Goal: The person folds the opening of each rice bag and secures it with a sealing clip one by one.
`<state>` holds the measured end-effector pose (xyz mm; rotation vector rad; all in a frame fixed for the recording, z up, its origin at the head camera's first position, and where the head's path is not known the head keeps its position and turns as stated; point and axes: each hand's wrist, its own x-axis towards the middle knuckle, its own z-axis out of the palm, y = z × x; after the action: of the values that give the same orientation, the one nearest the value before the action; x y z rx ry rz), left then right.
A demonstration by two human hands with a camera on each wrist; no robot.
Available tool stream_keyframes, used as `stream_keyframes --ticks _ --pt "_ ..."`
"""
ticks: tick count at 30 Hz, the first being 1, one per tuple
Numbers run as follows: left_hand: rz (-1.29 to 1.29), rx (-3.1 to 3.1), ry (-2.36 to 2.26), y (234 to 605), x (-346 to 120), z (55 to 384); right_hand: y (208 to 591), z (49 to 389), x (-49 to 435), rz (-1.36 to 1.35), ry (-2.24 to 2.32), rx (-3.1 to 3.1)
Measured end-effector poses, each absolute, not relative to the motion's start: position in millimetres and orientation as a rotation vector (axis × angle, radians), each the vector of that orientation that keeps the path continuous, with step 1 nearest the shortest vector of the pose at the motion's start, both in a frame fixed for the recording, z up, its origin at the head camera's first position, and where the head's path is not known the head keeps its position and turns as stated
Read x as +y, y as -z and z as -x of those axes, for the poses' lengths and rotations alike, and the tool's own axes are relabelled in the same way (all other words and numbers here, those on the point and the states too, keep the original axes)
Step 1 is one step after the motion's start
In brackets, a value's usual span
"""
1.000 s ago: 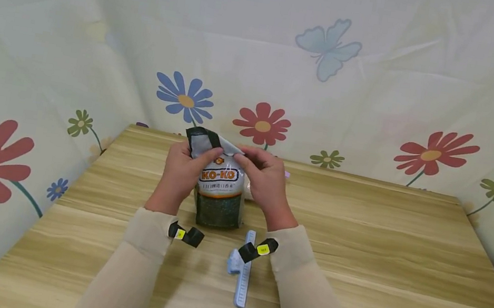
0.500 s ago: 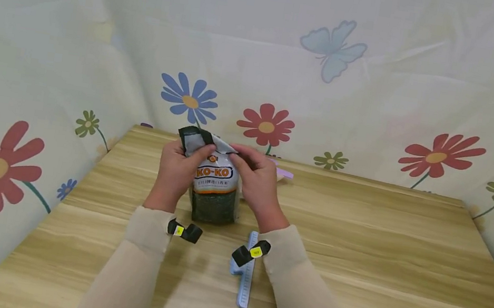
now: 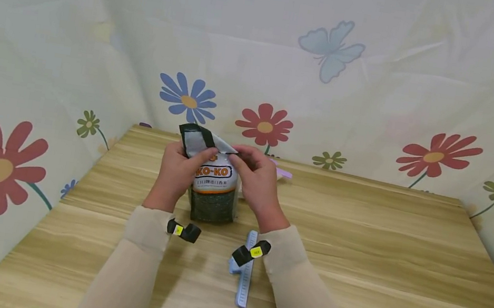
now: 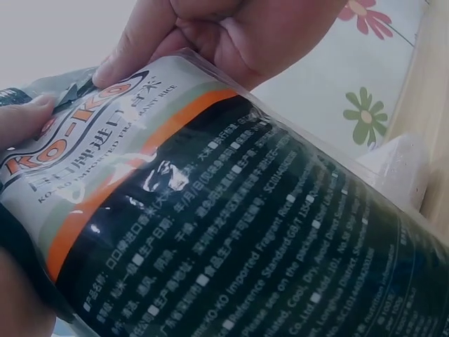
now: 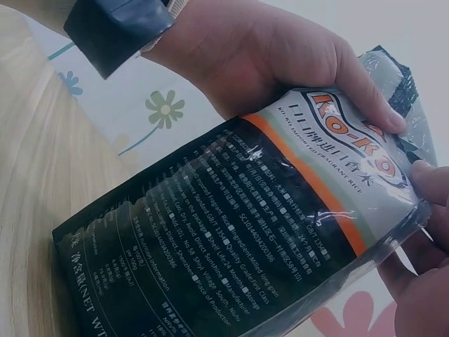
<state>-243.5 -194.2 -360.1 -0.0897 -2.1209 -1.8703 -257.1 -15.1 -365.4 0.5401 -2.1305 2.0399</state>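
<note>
A KO-KO rice bag (image 3: 212, 207), dark green below and silver-white above, stands upright on the wooden table. Its top is folded over toward me, with a dark-edged corner sticking up at the left. My left hand (image 3: 176, 170) pinches the folded top on the left, thumb on the front. On the right my right hand (image 3: 259, 182) pinches the same fold between thumb and fingers. In the right wrist view both thumbs press near the logo of the rice bag (image 5: 210, 217). A light-blue sealing clip (image 3: 244, 286) lies in front of the bag, partly hidden by the right wrist's camera.
Behind the right hand a purple object (image 3: 283, 173) shows, mostly hidden. A whitish translucent thing (image 4: 400, 165) stands behind the bag in the left wrist view. The wooden table (image 3: 359, 234) ends at a flower-printed curtain (image 3: 370, 98) at the back and sides.
Both hands and the bag have shifted slightly left in the head view, which itself moved a little. The grip on the folded top stays the same.
</note>
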Motion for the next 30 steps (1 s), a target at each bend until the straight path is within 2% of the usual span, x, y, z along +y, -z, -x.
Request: stream_keyframes --ticks 15,25,30 --pt "0.119 -2.042 1.931 357.2 -191.4 246.6 356.1 260.2 1.2 -0.668 -1.953 -2.202" --pt "0.027 -2.101 1.938 361.0 -193.3 242.1 352.6 258.6 19.8 -0.569 -1.921 -2.330" --pt "0.011 -2.113 1.933 360.3 -193.0 242.6 344.6 258.6 30.0 -0.637 -1.881 -2.343"
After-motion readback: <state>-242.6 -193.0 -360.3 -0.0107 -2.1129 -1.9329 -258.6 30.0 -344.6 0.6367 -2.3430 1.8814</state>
